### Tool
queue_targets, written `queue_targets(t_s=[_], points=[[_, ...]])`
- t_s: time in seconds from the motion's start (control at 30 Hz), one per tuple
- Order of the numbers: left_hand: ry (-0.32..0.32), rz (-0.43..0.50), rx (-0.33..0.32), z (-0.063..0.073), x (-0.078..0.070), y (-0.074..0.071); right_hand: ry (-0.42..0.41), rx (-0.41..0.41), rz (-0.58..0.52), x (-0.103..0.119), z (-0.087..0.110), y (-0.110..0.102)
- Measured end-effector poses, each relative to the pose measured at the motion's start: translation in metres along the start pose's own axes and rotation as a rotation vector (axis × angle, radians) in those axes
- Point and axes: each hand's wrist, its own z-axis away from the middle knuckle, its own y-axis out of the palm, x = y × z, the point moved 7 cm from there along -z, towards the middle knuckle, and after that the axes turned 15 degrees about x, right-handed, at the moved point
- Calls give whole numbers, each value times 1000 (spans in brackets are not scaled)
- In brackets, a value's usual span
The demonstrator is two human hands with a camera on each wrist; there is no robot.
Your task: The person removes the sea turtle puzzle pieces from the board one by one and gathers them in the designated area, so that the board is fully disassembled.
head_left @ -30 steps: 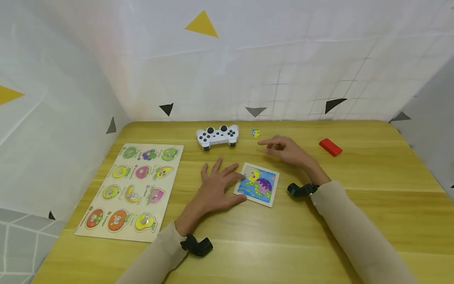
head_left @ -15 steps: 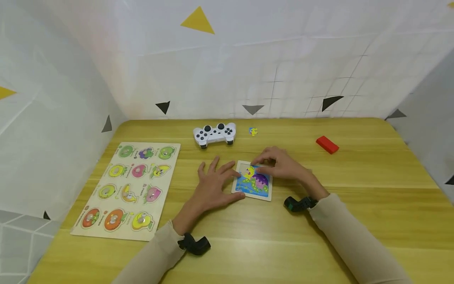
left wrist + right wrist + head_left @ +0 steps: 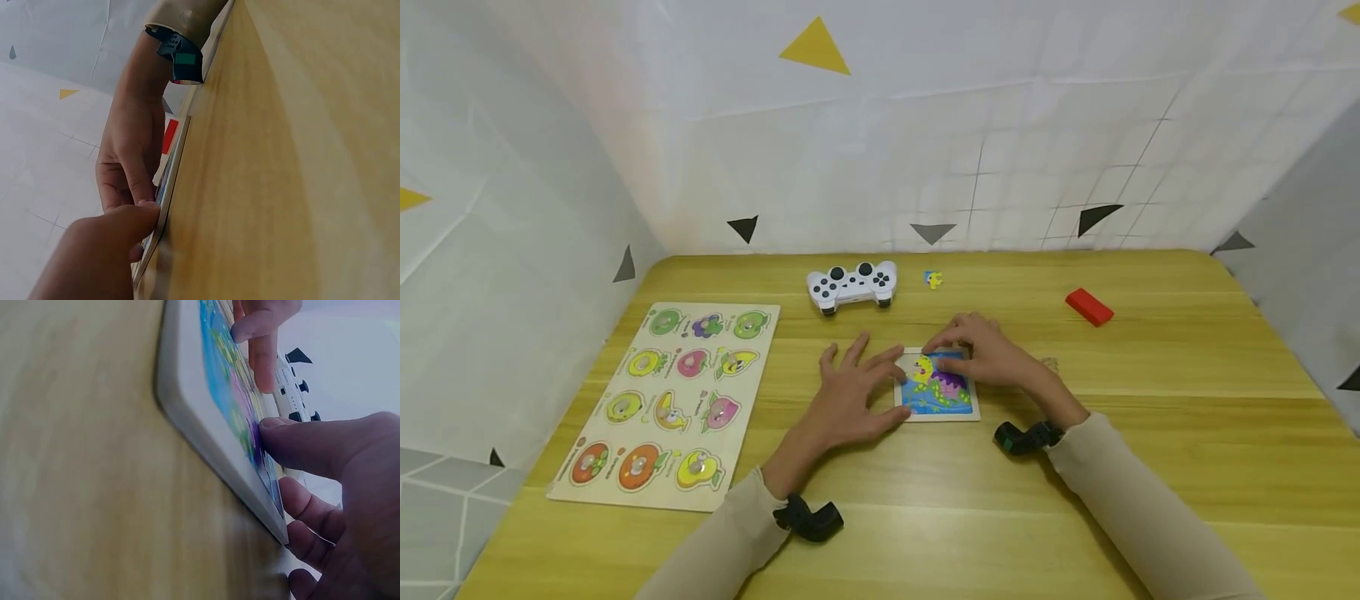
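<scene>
The turtle jigsaw puzzle (image 3: 946, 398) lies flat on the bench (image 3: 925, 508), between the two hands and nearer the right. Pale base shows at the upper-left corner of its picture.

The left hand (image 3: 857, 404) has its fingers spread apart, with thumb and forefinger at the puzzle's left edge. In the left wrist view its own thumb covers most of its other fingers.

The right hand (image 3: 988, 350) grips the puzzle's far right corner, thumb on the printed face and fingers bent at the frame's edge. It hides that corner in the head view and is cut off by the border of the right wrist view.

Partly behind the right wrist lies a small pale item (image 3: 1051, 364), possibly a jigsaw piece face down; the view is too poor to confirm.

A loose yellow-and-blue jigsaw piece (image 3: 933, 279) lies beyond the puzzle, just right of a white game controller (image 3: 852, 287). A fruit peg puzzle board (image 3: 651, 433) lies at the left, its printed labels too small to read. A red block (image 3: 1089, 307) lies at the right.
</scene>
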Motion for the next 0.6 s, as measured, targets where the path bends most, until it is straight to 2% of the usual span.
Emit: queue_targets(t_s=[0.27,0.6], points=[[66,-34,2,1,-4,1,-31,2,48,11,0,2],[93,-55,-6,3,-6,0,-20,44,105,16,-1,6]])
